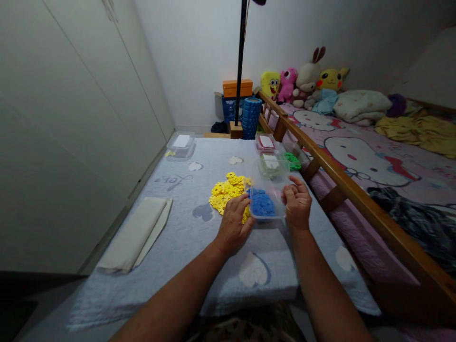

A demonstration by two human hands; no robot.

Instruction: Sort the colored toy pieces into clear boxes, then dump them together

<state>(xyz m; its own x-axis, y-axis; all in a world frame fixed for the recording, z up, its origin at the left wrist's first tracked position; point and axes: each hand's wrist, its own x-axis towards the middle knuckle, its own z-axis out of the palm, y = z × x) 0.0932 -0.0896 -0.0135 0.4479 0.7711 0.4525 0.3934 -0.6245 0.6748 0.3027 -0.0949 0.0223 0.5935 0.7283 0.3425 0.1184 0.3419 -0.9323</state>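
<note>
A clear plastic box stands near the middle of the table, with blue flower-shaped plastic pieces in it. At its left side is my left hand, fingers stretched out and thumb apart, by the box wall. Just beyond those fingers lies a loose pile of yellow flower-shaped pieces; part of it is hidden by the hand. My right hand is closed at the box's right edge, its thumb and fingers curled on the clear plastic and one finger raised.
Behind are a lidded box of light green pieces, green pieces in a clear container, and a red-rimmed box. Another clear box sits far left. A folded cloth lies left. A wooden bed rail borders the right.
</note>
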